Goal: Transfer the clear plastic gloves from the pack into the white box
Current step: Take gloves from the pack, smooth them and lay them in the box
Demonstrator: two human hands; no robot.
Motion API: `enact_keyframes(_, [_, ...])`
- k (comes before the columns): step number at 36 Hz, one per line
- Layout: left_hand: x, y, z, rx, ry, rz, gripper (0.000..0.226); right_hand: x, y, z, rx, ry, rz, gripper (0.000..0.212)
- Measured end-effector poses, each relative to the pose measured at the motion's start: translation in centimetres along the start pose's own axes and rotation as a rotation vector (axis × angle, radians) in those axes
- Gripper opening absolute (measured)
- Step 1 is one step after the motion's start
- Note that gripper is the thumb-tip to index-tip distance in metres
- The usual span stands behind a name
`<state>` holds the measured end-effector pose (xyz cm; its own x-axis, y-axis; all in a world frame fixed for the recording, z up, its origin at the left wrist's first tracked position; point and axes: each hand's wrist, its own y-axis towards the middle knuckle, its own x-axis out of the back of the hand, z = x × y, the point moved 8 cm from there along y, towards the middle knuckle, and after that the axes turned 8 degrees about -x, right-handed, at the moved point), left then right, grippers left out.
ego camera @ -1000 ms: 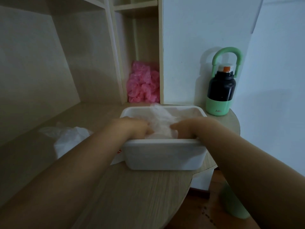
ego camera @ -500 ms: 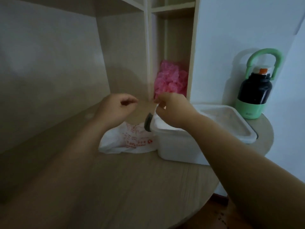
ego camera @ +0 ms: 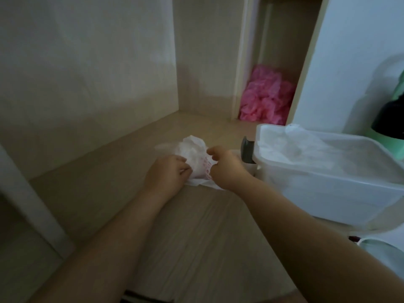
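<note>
— Where is the pack (ego camera: 196, 158) sitting?

— It is lying crumpled on the pale wooden desk (ego camera: 196, 237), just left of the white box (ego camera: 328, 186). It is white with red print, and its bunched end is rising away from the person while a flat edge is resting on the wood nearer to them. Its long axis is running roughly front to back, though the creasing is making that hard to judge.

— And the hands?

— The left hand (ego camera: 168, 173) is curling its fingers onto the pack's left side. The right hand (ego camera: 225, 169) is pinching the right side, fingers bent.

— Is anything lying in the box?

— Clear gloves (ego camera: 295, 147) are filling it loosely, one corner poking above the far rim. A grey latch (ego camera: 247, 153) is sticking out from the box's left end.

— What is surrounding all that?

— Dim light is falling on plain wooden panels. A pink bundle (ego camera: 266, 99) is sitting in a narrow cubby behind, and a dark bottle (ego camera: 391, 119) with green trim is showing at the right edge.
</note>
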<state>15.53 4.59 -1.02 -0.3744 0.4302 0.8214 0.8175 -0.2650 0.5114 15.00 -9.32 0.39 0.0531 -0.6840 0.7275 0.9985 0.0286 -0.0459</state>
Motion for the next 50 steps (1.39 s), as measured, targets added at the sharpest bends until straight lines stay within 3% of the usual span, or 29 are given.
enact_keyframes(3, [1.2, 0.1, 0.4, -0.014, -0.020, -0.132, 0.014, -0.8, 0.4, 0.0, 0.011, 0.021, 0.020, 0.055])
enact_keyframes(5, [1.3, 0.2, 0.4, -0.002, -0.067, -0.127, 0.012, -1.4, 0.5, 0.6, 0.063, 0.025, 0.037, 0.060])
enact_keyframes(6, [1.0, 0.2, 0.3, 0.009, -0.050, -0.083, 0.014, -1.6, 0.5, 0.8, 0.079, 0.028, 0.046, 0.063])
enact_keyframes(9, [-1.0, 0.0, 0.4, 0.057, 0.054, 0.169, 0.048, -2.5, 0.9, 0.9, 0.078, 0.043, 0.085, 0.067])
enact_keyframes(11, [-1.7, -0.1, 0.4, 0.026, 0.118, 0.225, 0.045, -3.0, 1.1, 0.7, 0.058, 0.037, 0.108, 0.067])
enact_keyframes(16, [-1.3, -0.1, 0.3, 0.001, -0.009, -0.006, 0.020, -4.1, 1.7, -0.8, -0.004, -0.009, 0.178, 0.063])
enact_keyframes(22, [0.2, -0.4, 1.0, 0.133, -0.317, -0.274, 0.019, -4.1, 2.5, -1.7, -0.026, 0.074, 0.209, 0.065])
enact_keyframes(29, [0.7, -0.8, 2.5, 0.241, -0.300, -0.357, 0.008, -4.3, 2.7, -1.2, 0.053, 0.078, 0.171, 0.060])
enact_keyframes(36, [0.9, -0.9, 2.3, 0.173, -0.397, -0.383, 0.003, -4.6, 2.5, -0.8, 0.087, 0.056, 0.210, 0.054])
enact_keyframes(39, [0.9, -1.0, 2.4, 0.238, -0.559, -0.402, 0.013, -4.6, 2.7, -1.1, 0.068, 0.063, 0.199, 0.049])
enact_keyframes(42, [-0.1, -1.0, 3.3, 0.383, -0.893, -0.389, 0.018, -4.7, 2.8, -1.0, 0.066, 0.072, 0.149, 0.035])
enact_keyframes(44, [-0.8, -1.1, 3.8, 0.490, -1.125, -0.415, 0.017, -4.6, 2.9, -1.0, 0.084, 0.072, 0.126, 0.038])
enact_keyframes(47, [-0.6, -1.3, 3.9, 0.555, -1.268, -0.480, 0.020, -4.3, 2.6, -0.4, 0.144, 0.008, 0.109, 0.052])
enact_keyframes(50, [0.2, -0.9, 3.7, 0.569, -1.457, -0.549, 0.019, -5.3, 2.3, 0.0, 0.171, -0.210, 0.175, 0.059])
